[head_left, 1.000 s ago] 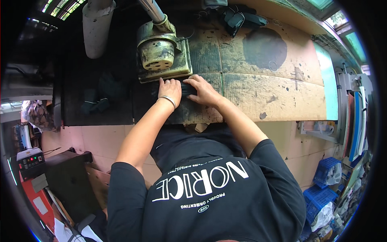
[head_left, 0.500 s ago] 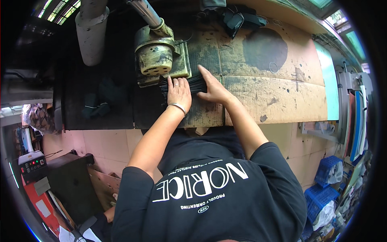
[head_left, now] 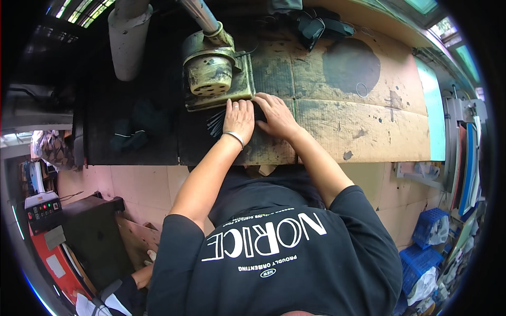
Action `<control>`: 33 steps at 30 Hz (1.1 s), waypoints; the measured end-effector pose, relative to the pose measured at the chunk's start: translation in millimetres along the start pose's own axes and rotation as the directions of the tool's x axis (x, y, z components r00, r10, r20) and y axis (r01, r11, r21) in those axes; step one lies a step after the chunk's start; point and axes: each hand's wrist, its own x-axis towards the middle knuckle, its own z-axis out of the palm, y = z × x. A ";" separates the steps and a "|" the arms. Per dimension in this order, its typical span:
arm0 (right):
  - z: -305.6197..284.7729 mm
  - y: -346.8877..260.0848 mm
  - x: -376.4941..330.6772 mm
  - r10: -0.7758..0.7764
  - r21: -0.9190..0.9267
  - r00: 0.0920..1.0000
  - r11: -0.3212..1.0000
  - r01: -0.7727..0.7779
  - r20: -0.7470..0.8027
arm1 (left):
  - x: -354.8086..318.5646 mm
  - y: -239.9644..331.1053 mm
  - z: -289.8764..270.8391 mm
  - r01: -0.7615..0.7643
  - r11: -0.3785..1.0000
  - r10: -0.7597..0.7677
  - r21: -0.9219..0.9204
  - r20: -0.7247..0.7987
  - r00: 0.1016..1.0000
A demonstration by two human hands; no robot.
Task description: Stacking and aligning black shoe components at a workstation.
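Note:
A stack of thin black strips (head_left: 215,123) lies on the dark left part of the table, fanned out at its left end. My left hand (head_left: 240,119), with a ring and a silver bangle, is laid over the stack, fingers together. Against the stack's right end, my right hand (head_left: 276,117) curls its fingers and thumb around the pieces. Most of the stack is hidden under both hands. Just beyond my fingertips stands a stained, cream-coloured machine head (head_left: 210,73) on a square base (head_left: 242,81).
Stained cardboard (head_left: 363,129) covers the table's right side. Tied dark bundles (head_left: 319,29) lie at the back, another dark bundle (head_left: 129,139) at left. A pale duct (head_left: 129,45) hangs at upper left. Blue crates (head_left: 421,260) stand on the right; another person's arm (head_left: 142,276) shows at lower left.
My right hand has moved left, closing from a spread thumb and fingers onto the stack's right end. The left hand stays on the strips. The whole view has shifted slightly.

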 end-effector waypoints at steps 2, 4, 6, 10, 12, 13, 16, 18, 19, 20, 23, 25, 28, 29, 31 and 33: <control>-3.2 -10.6 -2.5 -0.144 -0.134 0.989 0.982 0.137 -0.043 | -2.8 -9.5 0.5 -0.086 0.994 0.080 -0.073 -0.075 0.994; 2.7 -10.7 -4.3 -0.134 -0.126 0.990 0.984 0.127 -0.049 | -8.1 -12.7 -6.4 -0.148 0.982 0.133 -0.117 -0.130 0.983; 11.8 -7.0 -6.0 -0.042 -0.002 0.996 0.999 0.042 0.082 | -16.0 -10.7 -11.9 -0.262 0.944 0.255 -0.200 -0.060 0.965; -0.6 -4.1 2.1 -0.096 -0.074 0.981 0.991 0.110 0.168 | -29.5 -13.8 -16.9 -0.081 0.996 0.075 -0.030 -0.152 0.986; -10.2 4.5 5.4 -0.085 -0.008 0.978 0.996 0.088 0.193 | -32.0 -35.8 -30.3 -0.014 0.999 0.015 -0.029 0.011 1.000; -12.5 9.0 7.6 -0.073 0.022 0.976 0.997 0.070 0.207 | -26.7 -49.0 -47.5 0.033 0.985 -0.005 -0.167 0.163 0.987; -16.2 15.7 16.0 -0.041 0.093 0.971 0.996 0.019 0.237 | -23.5 -87.5 -37.3 0.135 0.783 -0.035 -0.608 0.174 0.984; -19.3 19.4 17.5 -0.008 0.131 0.969 0.991 -0.025 0.249 | -27.8 -88.8 -13.8 -0.008 0.756 -0.032 -0.654 -0.049 0.998; -21.7 19.1 17.1 0.018 0.114 0.967 0.992 -0.048 0.255 | -33.4 -83.9 -6.2 -0.024 0.606 -0.109 -0.795 -0.113 0.988; -23.6 19.0 16.4 0.045 0.097 0.965 0.993 -0.072 0.260 | -39.4 -77.6 1.5 -0.059 0.431 -0.196 -0.900 -0.158 0.968; -21.0 11.6 12.9 0.025 0.010 0.983 1.000 -0.027 0.183 | -46.9 -54.1 24.5 -0.045 0.193 -0.365 -0.980 -0.115 0.924; -19.6 7.5 13.1 0.051 -0.031 0.982 0.998 -0.047 0.182 | -42.9 -38.0 26.4 -0.028 0.070 -0.393 -0.997 -0.053 0.918; -11.6 4.9 11.3 0.056 -0.125 0.993 0.991 -0.043 0.105 | -35.0 -22.9 30.8 -0.098 -0.099 -0.449 -0.990 -0.044 0.893; -9.2 4.6 9.6 0.034 -0.176 0.999 0.984 -0.028 0.032 | -34.1 -20.1 35.1 -0.130 0.004 -0.465 -0.991 -0.117 0.877; -10.1 3.3 7.9 0.033 -0.214 0.999 0.977 -0.025 0.034 | -35.0 -18.2 32.4 -0.193 -0.043 -0.481 -0.980 -0.149 0.864; -8.1 0.9 6.8 0.033 -0.251 0.999 0.968 -0.023 0.037 | -40.0 -19.3 36.0 -0.184 -0.139 -0.473 -0.973 -0.098 0.876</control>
